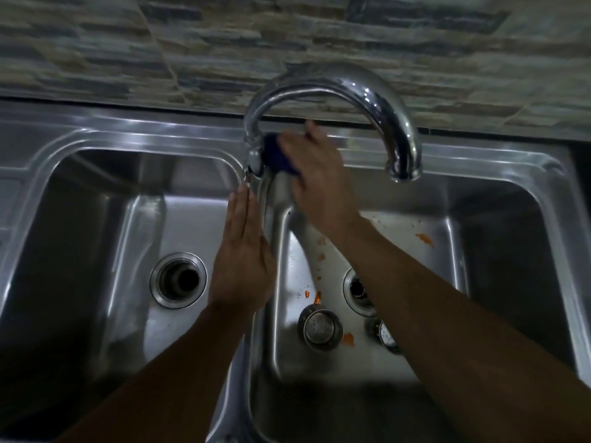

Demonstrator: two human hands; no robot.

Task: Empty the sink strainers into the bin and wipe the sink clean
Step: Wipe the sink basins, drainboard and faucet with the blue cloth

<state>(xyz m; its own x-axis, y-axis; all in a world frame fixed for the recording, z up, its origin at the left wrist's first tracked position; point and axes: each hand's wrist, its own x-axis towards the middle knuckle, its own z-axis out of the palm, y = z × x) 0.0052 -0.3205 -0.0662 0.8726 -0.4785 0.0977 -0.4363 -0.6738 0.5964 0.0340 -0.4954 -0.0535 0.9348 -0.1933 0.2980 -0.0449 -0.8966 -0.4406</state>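
Observation:
A steel double sink [319, 137] fills the view. My right hand [316, 180] holds a dark blue cloth [276, 153] against the base of the chrome tap [339, 87], on the divider at the back. My left hand [241, 251] lies flat with straight fingers along the divider, fingertips near the tap base. One strainer [319, 326] lies loose on the right basin floor, and a second strainer [387, 335] is partly hidden by my right forearm. Both drain holes, the left drain [179, 279] and the right drain [356, 289], stand uncovered.
Orange food scraps [423, 238] are scattered over the right basin floor. A stone-pattern tiled wall [287, 36] rises behind the sink. The tap spout [404, 167] arches over the right basin. No bin is in view.

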